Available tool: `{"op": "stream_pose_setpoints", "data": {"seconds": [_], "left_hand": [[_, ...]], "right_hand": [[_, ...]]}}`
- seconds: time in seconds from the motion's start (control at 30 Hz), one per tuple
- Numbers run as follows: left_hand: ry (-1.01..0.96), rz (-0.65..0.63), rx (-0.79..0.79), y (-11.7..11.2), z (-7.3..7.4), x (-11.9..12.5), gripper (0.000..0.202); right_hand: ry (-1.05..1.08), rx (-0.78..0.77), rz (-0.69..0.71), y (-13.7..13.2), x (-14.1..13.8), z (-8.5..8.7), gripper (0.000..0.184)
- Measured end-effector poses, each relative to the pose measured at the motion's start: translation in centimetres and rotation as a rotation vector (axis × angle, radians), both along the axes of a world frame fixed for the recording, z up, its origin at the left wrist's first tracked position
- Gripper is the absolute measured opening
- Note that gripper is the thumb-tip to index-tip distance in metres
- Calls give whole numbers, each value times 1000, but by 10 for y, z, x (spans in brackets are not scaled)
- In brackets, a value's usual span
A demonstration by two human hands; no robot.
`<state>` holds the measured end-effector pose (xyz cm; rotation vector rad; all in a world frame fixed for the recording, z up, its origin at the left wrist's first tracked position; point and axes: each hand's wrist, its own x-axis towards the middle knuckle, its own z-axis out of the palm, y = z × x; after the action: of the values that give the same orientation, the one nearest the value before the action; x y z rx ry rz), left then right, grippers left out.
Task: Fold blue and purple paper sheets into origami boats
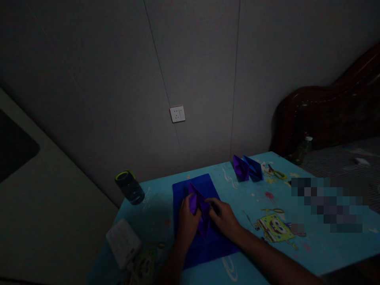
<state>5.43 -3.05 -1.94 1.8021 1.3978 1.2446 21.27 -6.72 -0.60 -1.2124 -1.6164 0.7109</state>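
A purple folded paper boat (202,206) is between my two hands, over a dark blue sheet (194,182) on the table. My left hand (189,217) grips its near left side, thumb pressed against the paper. At the right side, the fingers of my right hand (221,213) are bent and pinch the paper's edge. Part of the boat is hidden behind my fingers. Toward the back right stand two more folded paper boats, a purple one (241,168) and a blue one (254,168), side by side.
A dark bottle with a green rim (130,187) stands at the back left. Nearer lies a white box-like object (123,241). Yellow-handled scissors (277,173) lie at the far right of the cartoon-printed tablecloth (255,196). A wall with a socket (177,114) rises behind.
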Motion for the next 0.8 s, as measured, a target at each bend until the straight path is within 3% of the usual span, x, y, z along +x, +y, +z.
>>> {"op": "stream_pose_setpoints", "data": {"seconds": [0.3,0.57,0.8], "left_hand": [[-43,-29,52,-6,9,4,37],[-53,13,9,-13,12,10,51],[-110,-152,51,-17,10,8,44]], "right_hand": [[238,-42,-73,6,0,-7,27],[179,8,-76,5,-1,-7,25],[160,-31,-156,7,0,-6,27]]}}
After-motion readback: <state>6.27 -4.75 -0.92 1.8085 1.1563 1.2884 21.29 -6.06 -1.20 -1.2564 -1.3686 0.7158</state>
